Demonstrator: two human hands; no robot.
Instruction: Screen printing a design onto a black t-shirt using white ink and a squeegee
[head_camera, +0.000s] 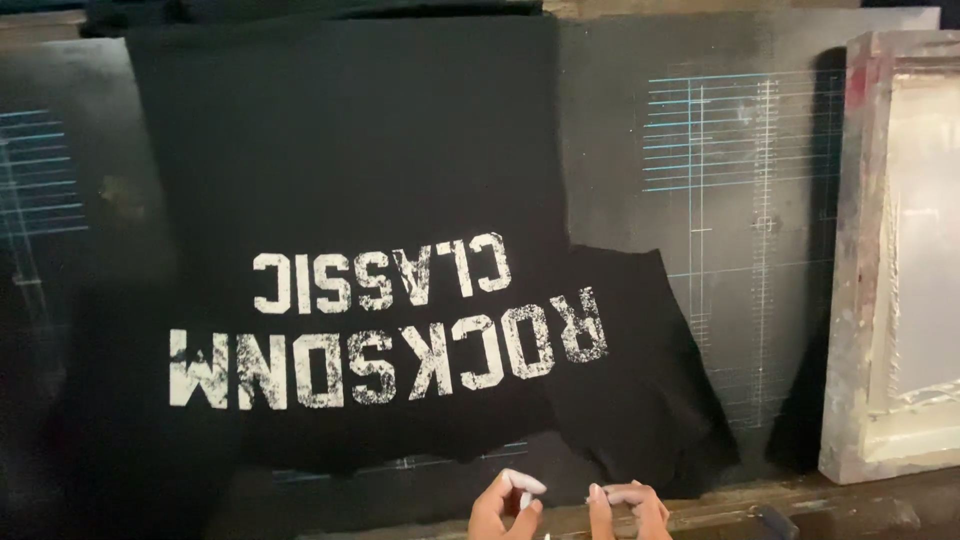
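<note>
Black shirt (340, 230) with white lettering spread flat on dark printing board (740, 150), sleeve (630, 370) out right. Left hand (503, 508), right hand (628, 508) at bottom edge, near hem, fingers curled, holding nothing visible. Screen frame (900, 250) far right.

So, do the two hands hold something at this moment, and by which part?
It cannot be told. The left hand and right hand are at the near edge of the black printed shirt, fingertips pinched, but no cloth or object shows between them.
</note>
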